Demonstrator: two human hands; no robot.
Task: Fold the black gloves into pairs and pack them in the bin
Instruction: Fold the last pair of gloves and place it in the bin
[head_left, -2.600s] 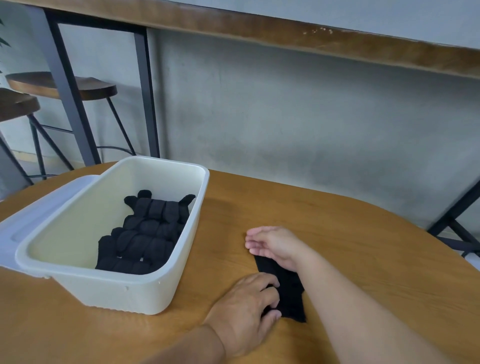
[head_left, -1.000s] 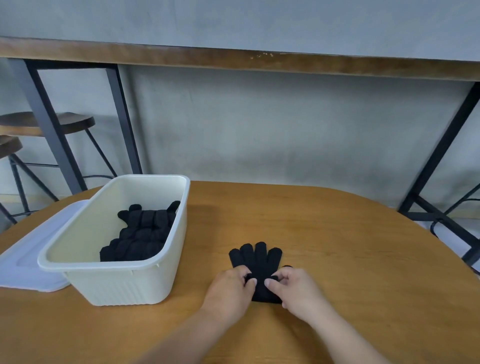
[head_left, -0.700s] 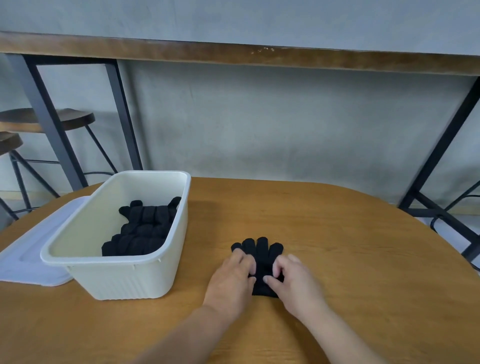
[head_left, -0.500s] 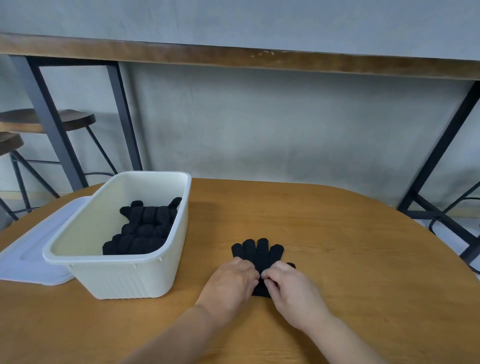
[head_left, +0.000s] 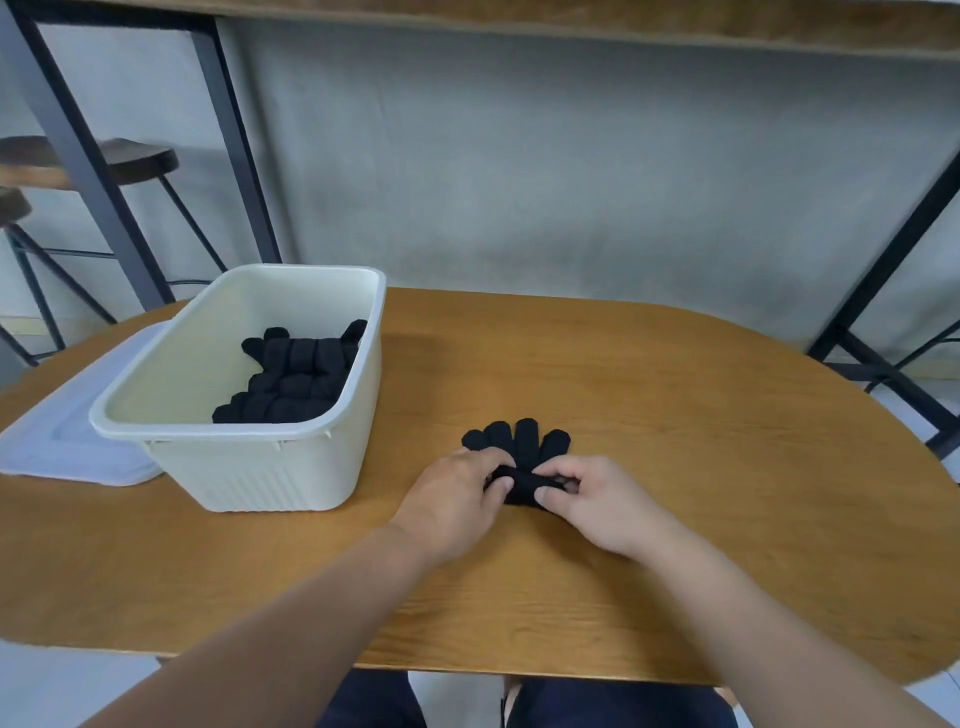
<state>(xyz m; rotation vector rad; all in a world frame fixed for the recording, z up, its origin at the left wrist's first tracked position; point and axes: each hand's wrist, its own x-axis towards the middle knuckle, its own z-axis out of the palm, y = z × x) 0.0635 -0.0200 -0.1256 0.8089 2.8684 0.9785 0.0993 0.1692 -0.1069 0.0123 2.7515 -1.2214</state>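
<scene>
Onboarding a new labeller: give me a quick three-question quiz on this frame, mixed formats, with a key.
1. True or false: the cream plastic bin already holds folded black gloves.
2. Which hands grip the black knit glove pair on the round wooden table? A) left hand only B) right hand only C) both
3. Fill in: the pale flat lid lies on the bin's ____ side in the picture.

Key: 1 true; 2 C; 3 left.

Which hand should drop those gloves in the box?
Probably the left hand: it already pinches the black knit gloves and sits nearer the cream plastic bin than the right hand.
</scene>
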